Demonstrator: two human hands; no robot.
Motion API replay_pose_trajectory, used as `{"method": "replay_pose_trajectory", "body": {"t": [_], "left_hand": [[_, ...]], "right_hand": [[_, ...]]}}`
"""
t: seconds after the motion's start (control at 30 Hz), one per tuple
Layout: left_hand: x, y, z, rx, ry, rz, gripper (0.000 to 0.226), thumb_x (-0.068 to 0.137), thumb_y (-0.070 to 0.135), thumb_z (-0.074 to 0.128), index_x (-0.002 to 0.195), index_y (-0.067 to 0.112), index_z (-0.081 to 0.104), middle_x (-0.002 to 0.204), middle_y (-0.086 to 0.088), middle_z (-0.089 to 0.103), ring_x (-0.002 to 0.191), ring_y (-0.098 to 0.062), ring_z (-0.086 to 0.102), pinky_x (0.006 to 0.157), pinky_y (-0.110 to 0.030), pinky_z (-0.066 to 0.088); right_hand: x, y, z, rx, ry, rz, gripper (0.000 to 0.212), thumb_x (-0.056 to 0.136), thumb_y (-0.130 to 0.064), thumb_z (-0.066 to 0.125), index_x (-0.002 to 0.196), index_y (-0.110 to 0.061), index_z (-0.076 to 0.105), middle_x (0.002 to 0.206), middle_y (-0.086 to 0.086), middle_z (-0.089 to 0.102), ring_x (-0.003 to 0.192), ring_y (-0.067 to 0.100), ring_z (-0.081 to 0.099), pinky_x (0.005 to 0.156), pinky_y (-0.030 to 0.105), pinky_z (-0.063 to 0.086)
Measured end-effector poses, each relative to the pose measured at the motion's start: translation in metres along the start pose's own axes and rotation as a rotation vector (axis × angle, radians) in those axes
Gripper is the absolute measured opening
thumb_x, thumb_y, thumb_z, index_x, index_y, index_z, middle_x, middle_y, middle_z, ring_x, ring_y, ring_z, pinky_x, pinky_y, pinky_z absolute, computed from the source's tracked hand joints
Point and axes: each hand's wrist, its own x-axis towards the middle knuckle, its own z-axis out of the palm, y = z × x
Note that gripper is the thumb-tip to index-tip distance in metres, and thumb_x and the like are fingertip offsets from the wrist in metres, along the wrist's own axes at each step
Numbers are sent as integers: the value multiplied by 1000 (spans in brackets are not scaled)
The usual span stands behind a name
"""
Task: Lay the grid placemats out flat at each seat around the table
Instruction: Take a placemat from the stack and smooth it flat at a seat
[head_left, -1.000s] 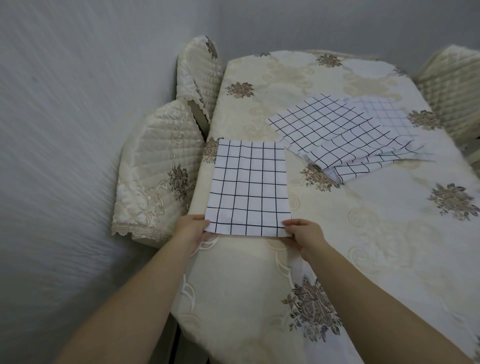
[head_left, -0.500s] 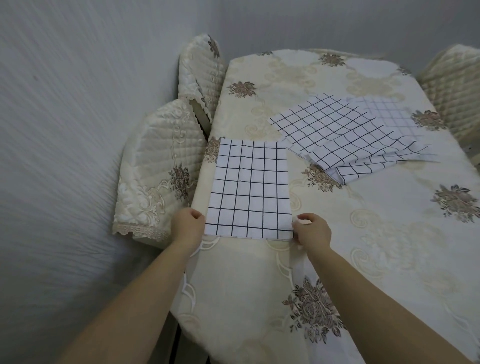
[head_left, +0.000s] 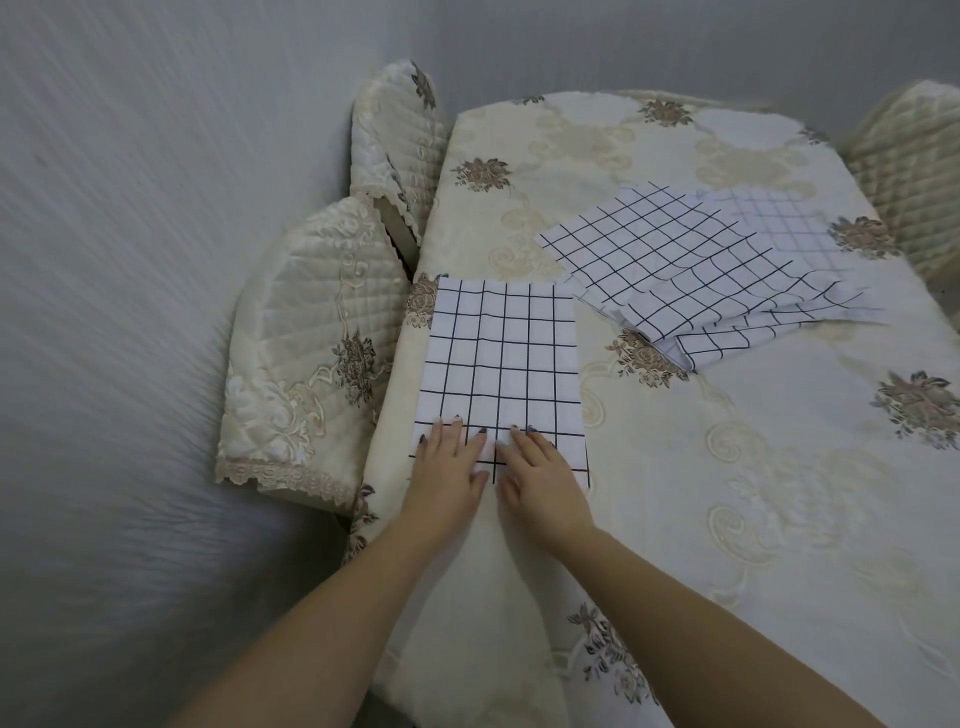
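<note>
L hand (head_left: 448, 470) & R hand (head_left: 540, 480): fingers spread, palms flat, pressing placemat (head_left: 501, 358) near edge. Fingertips toward 12 o'clock. Spare mats (head_left: 670, 265) piled at 2 o'clock.

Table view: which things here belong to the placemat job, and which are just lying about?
Job: flat grid placemat, pressed by left hand and right hand; pile of grid placemats.
Just there: floral tablecloth, quilted chair covers, grey wall.

Soft, even light; edges bowed, wall perhaps motion-blurred.
</note>
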Motion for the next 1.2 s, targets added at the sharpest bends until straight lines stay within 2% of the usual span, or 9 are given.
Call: {"method": "replay_pose_trajectory", "body": {"t": [0.07,0.17,0.3,0.4,0.5,0.7,0.97,1.1,1.2], "left_hand": [[1,0,4,51,-42,-64,56,98,39,38,151,27,22,161,-6,7,147,-31,-3,119,-45,4],[1,3,0,45,-79,-94,58,98,40,39,151,27,19,161,-6,3,147,-34,-7,118,-47,2],[5,0,-2,22,-5,-116,56,96,41,42,146,19,30,156,-13,21,145,-32,11,117,-46,17],[23,-3,-6,-32,129,-90,50,95,31,47,139,8,42,147,-16,37,140,-31,28,114,-42,27],[52,-2,-18,-71,176,-29,47,97,21,47,139,1,43,148,-18,38,141,-31,29,116,-41,26],[136,-6,-39,44,187,86,48,101,20,35,144,0,32,152,-16,31,145,-28,20,119,-37,17],[225,-5,-48,191,79,88,52,101,22,32,149,5,19,158,-10,18,148,-27,5,118,-39,13],[248,-10,-40,206,58,73,56,100,22,32,151,12,11,161,-4,9,148,-23,0,120,-39,7],[249,-19,-29,210,64,44,55,102,29,24,152,16,7,161,-1,4,148,-21,-3,119,-40,2]], "right_hand": [[0,2,2,-55,3,35,49,97,-35,39,144,-20,39,156,6,27,146,25,19,118,36,13],[-4,8,0,-42,76,176,52,93,-37,32,137,-16,49,148,11,41,137,31,37,112,42,30],[-7,17,-6,-57,144,252,50,89,-33,34,124,-9,60,130,12,57,121,32,52,100,42,45],[11,14,-14,10,221,250,48,90,-29,46,129,-4,55,133,16,55,125,34,49,104,43,41],[43,8,-27,62,254,197,47,92,-22,52,133,0,50,138,19,50,131,35,44,109,42,33],[128,6,-51,13,148,79,53,101,-28,37,149,-8,25,157,12,20,147,26,12,119,31,5],[227,26,-53,-48,46,76,51,101,-26,33,148,-8,26,159,11,17,148,28,6,119,42,11],[252,31,-43,-66,45,57,49,102,-26,29,149,-14,26,159,6,20,148,23,9,119,38,7],[252,40,-35,-133,53,48,64,94,-44,7,151,-19,20,160,2,15,148,20,8,119,37,1]]}}
